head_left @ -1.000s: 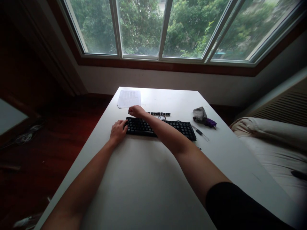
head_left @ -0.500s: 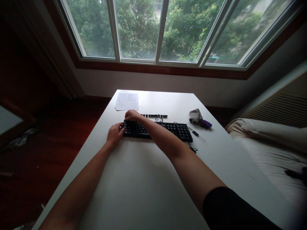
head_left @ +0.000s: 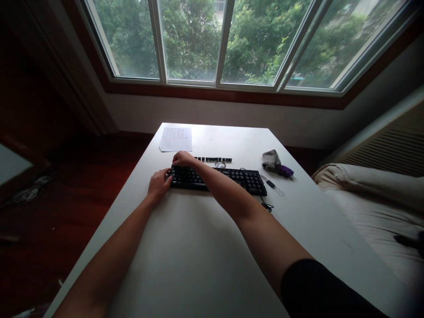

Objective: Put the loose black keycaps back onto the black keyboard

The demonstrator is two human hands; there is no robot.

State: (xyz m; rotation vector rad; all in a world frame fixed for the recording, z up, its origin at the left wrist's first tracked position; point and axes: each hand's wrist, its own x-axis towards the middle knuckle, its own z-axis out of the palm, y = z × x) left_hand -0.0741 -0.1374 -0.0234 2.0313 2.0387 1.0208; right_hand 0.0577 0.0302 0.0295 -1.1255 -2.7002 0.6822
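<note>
Currently the black keyboard (head_left: 248,180) lies across the far half of the white desk (head_left: 198,247), its long side running roughly left to right. At its left end rests the left hand (head_left: 159,184), thumb and forefinger a little apart and touching the keyboard's edge. Over the far left corner of the keyboard bends the right hand (head_left: 183,159), knuckles up; its fingers point down and are mostly hidden, so I cannot tell whether they are wide or narrow, or what they hold. The right forearm crosses above the keyboard and covers part of the keys, and a black sleeve (head_left: 309,287) ends near the elbow.

Just beyond the keyboard runs a line of small black keycaps (head_left: 212,159), with a ring-shaped item (head_left: 220,164) between them and the keyboard, too small to make out. Farther left, near the desk's far edge, lies a printed paper (head_left: 176,139). Off the keyboard's right end sits a tool with a dark handle and wire prongs (head_left: 270,183); beyond it a grey cloth (head_left: 270,160) touches a purple bundle (head_left: 285,171). A dark cable (head_left: 266,206) curls near the keyboard's near right corner
</note>
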